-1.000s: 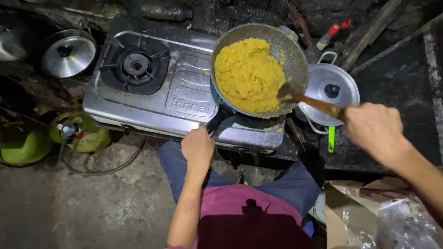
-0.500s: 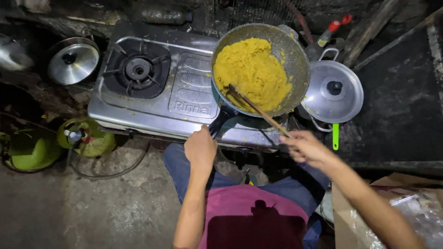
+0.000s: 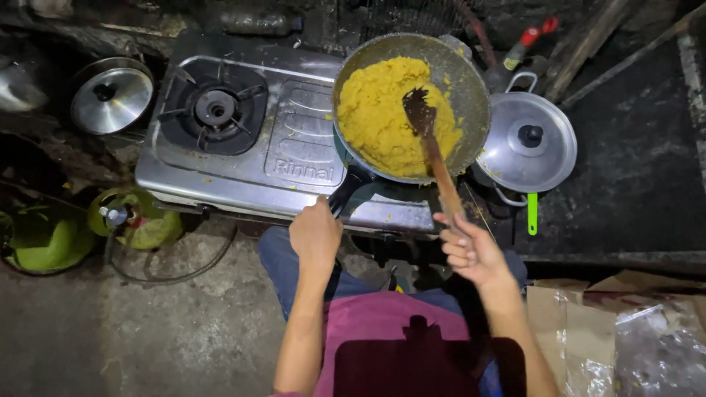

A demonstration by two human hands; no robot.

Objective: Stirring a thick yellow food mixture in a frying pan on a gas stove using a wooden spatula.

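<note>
Left hand (image 3: 315,234) closed on the pan handle (image 3: 346,195); right hand (image 3: 471,250) wrapped round a wooden spatula (image 3: 430,143), blade buried in the yellow mash (image 3: 382,114); mash looks thick, grainy, evenly coloured, heaped left in the round grey pan (image 3: 471,88) on the right burner of the steel stove (image 3: 294,147); seems well mixed, not yet served; domed metal lid (image 3: 526,143) just beside.

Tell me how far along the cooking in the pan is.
Done: the yellow mash sits piled in the pan as one thick mass. In hand: the left hand grips the pan handle, the right hand holds the wooden spatula in the mash. Left: the mash is not yet out of the pan.
</note>
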